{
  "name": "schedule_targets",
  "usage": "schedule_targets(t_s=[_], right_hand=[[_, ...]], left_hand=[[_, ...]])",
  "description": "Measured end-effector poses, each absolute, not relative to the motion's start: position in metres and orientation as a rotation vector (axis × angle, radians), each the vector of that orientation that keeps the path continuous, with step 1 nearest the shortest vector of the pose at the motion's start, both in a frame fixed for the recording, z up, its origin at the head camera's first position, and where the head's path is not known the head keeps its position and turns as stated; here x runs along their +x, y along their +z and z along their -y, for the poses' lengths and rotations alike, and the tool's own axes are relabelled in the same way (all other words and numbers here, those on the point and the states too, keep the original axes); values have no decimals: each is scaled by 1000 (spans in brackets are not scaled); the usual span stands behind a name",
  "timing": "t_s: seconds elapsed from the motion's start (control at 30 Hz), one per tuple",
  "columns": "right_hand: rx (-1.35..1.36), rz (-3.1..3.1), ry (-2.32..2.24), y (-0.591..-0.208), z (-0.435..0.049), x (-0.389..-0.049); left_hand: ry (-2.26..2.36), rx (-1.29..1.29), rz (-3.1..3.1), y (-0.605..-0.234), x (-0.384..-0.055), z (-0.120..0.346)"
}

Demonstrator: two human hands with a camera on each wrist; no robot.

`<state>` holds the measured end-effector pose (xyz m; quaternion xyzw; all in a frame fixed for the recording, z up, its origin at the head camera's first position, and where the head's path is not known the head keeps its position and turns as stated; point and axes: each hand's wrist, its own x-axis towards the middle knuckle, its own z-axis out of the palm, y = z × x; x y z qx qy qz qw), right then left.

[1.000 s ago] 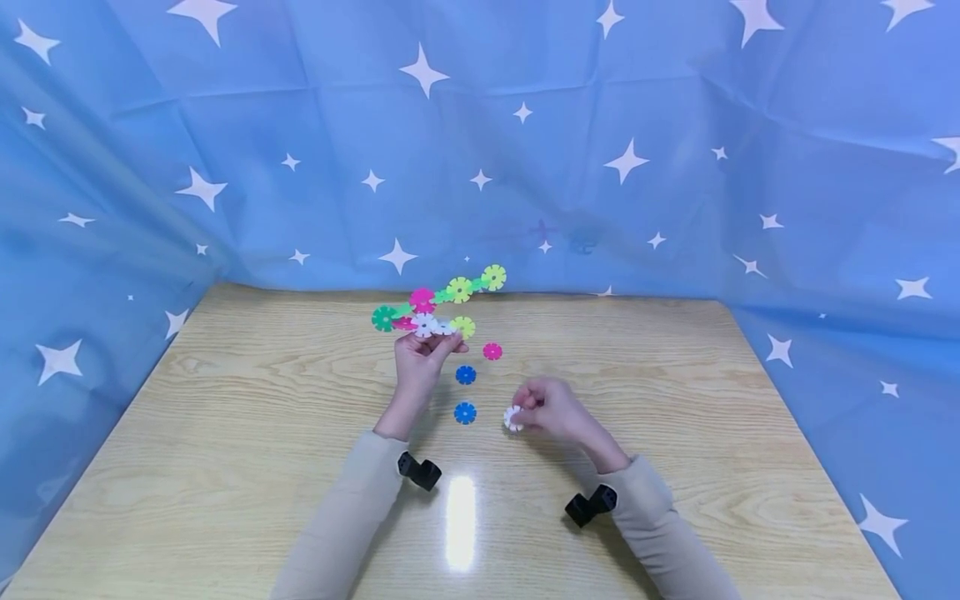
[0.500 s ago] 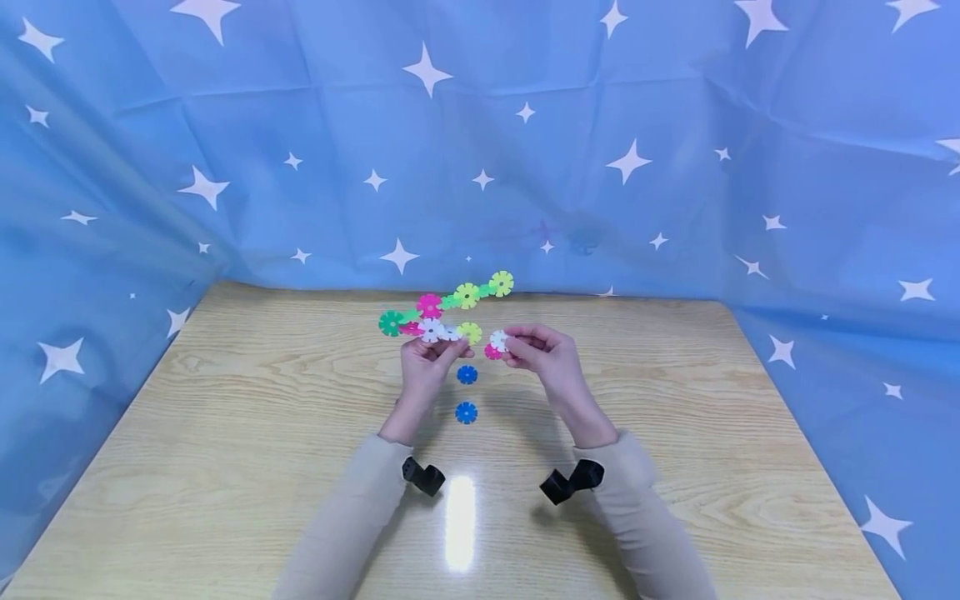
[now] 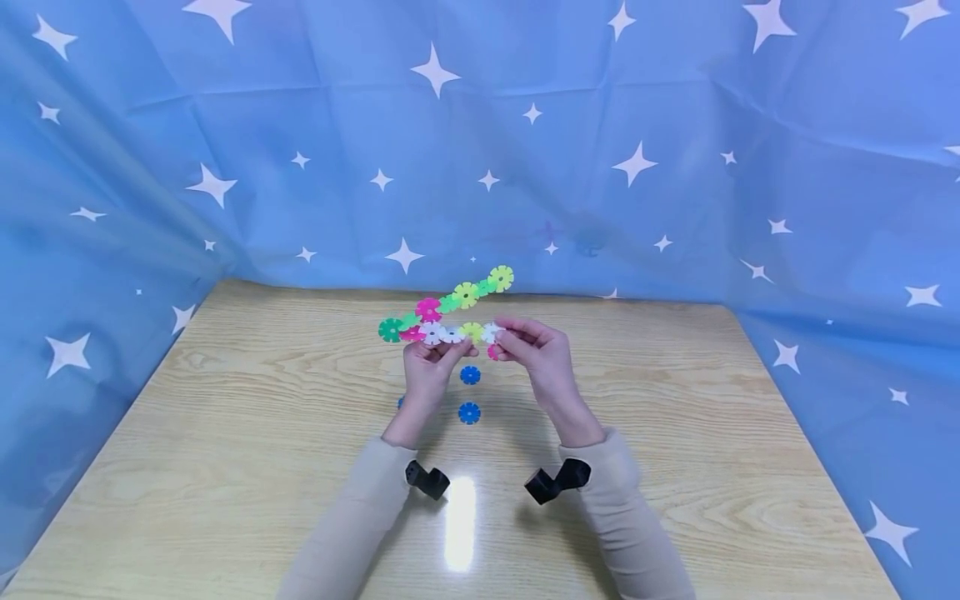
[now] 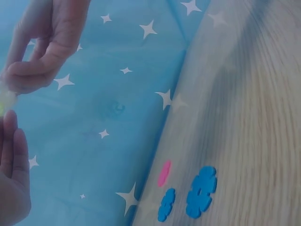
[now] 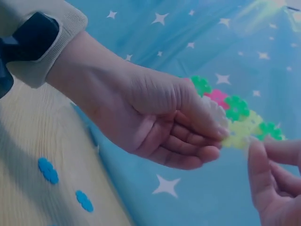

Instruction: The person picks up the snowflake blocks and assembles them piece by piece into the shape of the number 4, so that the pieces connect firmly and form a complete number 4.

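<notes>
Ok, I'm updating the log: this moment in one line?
left hand: holds disc chain | right hand: pinches white disc at chain's lower end | blue discs: on table

The left hand [image 3: 431, 367] pinches a bent chain of slotted plastic snowflake discs [image 3: 428, 310], greens, pinks, whites and yellow-greens, above the wooden table [image 3: 225, 450]. The right hand [image 3: 543, 358] pinches a white disc [image 3: 491, 332] right at the chain's lower yellow-green disc [image 3: 472, 331]; whether the two interlock is unclear. A pink disc [image 3: 492, 353] shows partly behind the right fingertips. Two blue discs [image 3: 470, 394] lie between the forearms, and a blue sliver [image 3: 401, 402] peeks out beside the left wrist.
</notes>
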<state>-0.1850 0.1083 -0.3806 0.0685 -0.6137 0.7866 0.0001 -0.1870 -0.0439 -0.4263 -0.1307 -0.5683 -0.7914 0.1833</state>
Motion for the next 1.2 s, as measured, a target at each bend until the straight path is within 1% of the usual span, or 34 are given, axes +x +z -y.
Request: schedule_targets(t_s=[0.27, 0.5, 0.8, 1.03, 1.2], right_hand=[[151, 1744, 2535, -382, -94, -185], [222, 1777, 2332, -385, -86, -183], [286, 1660, 2317, -388, -81, -187], [358, 1680, 2308, -392, -80, -190], [361, 1662, 2332, -394, -78, -189]], left_hand=[[-2259, -321, 1527, -421, -187, 39], [-2357, -254, 1403, -415, -186, 35], [-2344, -300, 1395, -416, -187, 33], [-2353, -225, 1367, -419, -186, 32], [-2373, -211, 1331, -422, -186, 31]])
